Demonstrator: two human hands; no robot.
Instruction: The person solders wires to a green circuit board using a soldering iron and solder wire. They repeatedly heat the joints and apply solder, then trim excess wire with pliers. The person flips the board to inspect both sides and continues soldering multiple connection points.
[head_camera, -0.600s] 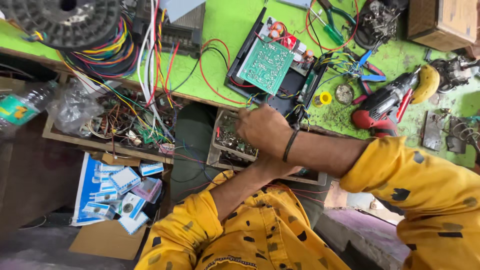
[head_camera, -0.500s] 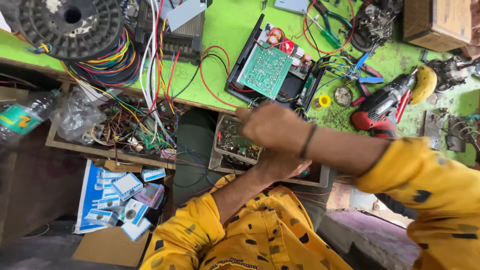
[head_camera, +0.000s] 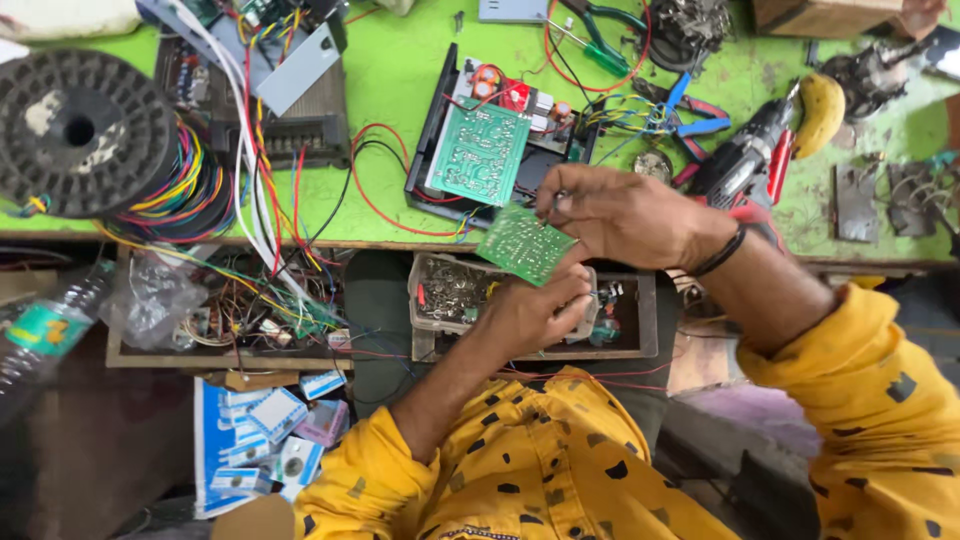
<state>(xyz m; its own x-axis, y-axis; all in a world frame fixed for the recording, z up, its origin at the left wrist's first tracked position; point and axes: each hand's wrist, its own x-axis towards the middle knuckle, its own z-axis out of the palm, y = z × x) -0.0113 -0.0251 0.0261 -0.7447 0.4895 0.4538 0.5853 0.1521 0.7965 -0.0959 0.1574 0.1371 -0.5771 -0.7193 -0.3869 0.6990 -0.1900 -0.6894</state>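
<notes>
My left hand (head_camera: 535, 312) grips a small green circuit board (head_camera: 525, 243) by its lower edge and holds it tilted over the table's front edge. My right hand (head_camera: 625, 215), with a dark band on the wrist, is at the board's upper corner, fingertips pinched on a small thin part that touches it. Both hands hover above an open drawer (head_camera: 630, 345) holding small metal parts. Just behind the hands, an opened black device with a larger green circuit board (head_camera: 480, 150) and red wires lies on the green tabletop (head_camera: 390, 90).
A black spool wound with coloured wires (head_camera: 85, 130) sits at the left. A red-and-black drill (head_camera: 745, 165), a banana (head_camera: 820, 110) and blue-handled pliers (head_camera: 695, 110) lie to the right. A tangled-wire tray (head_camera: 250, 310), a plastic bottle (head_camera: 40, 335) and small boxes (head_camera: 265, 435) are lower left.
My right hand has lifted off my left and moved up toward the table edge. The small green board, hidden before, now shows between both hands.
</notes>
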